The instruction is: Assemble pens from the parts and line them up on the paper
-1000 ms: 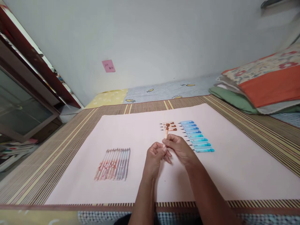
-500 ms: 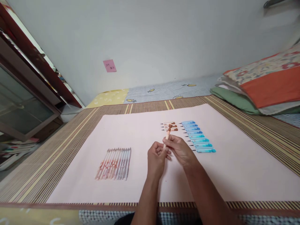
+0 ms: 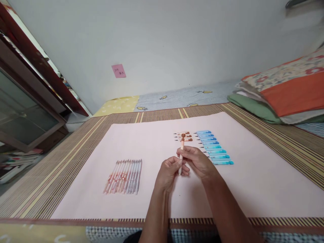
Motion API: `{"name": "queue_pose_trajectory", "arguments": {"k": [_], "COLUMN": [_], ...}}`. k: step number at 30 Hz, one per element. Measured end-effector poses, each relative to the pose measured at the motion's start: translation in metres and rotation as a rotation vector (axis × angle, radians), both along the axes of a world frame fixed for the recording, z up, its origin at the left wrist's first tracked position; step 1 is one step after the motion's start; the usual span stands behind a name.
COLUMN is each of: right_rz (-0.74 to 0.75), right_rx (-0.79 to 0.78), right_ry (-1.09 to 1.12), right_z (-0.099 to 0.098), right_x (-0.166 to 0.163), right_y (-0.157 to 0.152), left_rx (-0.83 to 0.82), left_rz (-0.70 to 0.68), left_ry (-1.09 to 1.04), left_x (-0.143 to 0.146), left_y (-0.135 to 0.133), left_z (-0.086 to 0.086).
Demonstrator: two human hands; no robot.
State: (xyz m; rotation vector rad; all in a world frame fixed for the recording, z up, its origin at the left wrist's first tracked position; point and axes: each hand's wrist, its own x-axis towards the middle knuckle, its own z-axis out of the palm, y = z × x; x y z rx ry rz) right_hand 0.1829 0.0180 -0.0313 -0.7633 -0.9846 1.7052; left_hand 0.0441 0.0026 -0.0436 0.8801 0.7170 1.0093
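Both hands hold one cream pen with a brown cap (image 3: 182, 145) upright over a pale pink sheet (image 3: 152, 141). My left hand (image 3: 169, 173) pinches its lower end. My right hand (image 3: 197, 161) grips the barrel just above. Behind the pen lie three brown-capped pens (image 3: 184, 136) in a short row. To their right is a row of several blue pens (image 3: 212, 147). A bunch of several reddish and clear pens (image 3: 124, 176) lies at the left of the sheet.
The sheet lies on a striped woven mat (image 3: 50, 175). Folded bedding and an orange patterned pillow (image 3: 286, 91) are stacked at the right. A dark cabinet with glass (image 3: 27, 101) stands at the left. A pink note (image 3: 118, 71) is stuck on the wall.
The pen has turned more upright and slid lower between my hands. My left hand moved down a little along it. The pens on the sheet have not moved.
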Motion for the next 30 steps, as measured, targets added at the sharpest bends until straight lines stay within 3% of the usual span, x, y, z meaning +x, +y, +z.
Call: {"name": "queue_pose_trajectory", "arguments": {"k": [10, 12, 16, 19, 25, 30], "right_rz": [-0.251, -0.213, -0.048, -0.017, -0.147, -0.287], "right_rx": [0.043, 0.033, 0.01, 0.013, 0.022, 0.033], "right_ry": [-0.16, -0.134, -0.048, -0.037, -0.139, -0.227], "right_z": [-0.003, -0.002, 0.001, 0.002, 0.0, 0.0], "right_x": [-0.01, -0.008, 0.002, 0.006, -0.002, -0.008], "right_y": [0.005, 0.004, 0.001, 0.0, 0.004, 0.006], "left_rx": [0.123, 0.109, 0.06, 0.052, 0.094, 0.164], "left_rz": [0.417, 0.337, 0.0, -0.043, 0.164, 0.398], "left_ry": [0.317, 0.261, 0.095, 0.048, 0.144, 0.379], "left_x": [0.014, 0.013, 0.006, 0.002, 0.005, 0.011], "left_y": [0.001, 0.001, 0.0, 0.0, 0.002, -0.001], "left_z": [-0.005, -0.003, 0.002, 0.002, -0.003, -0.004]}}
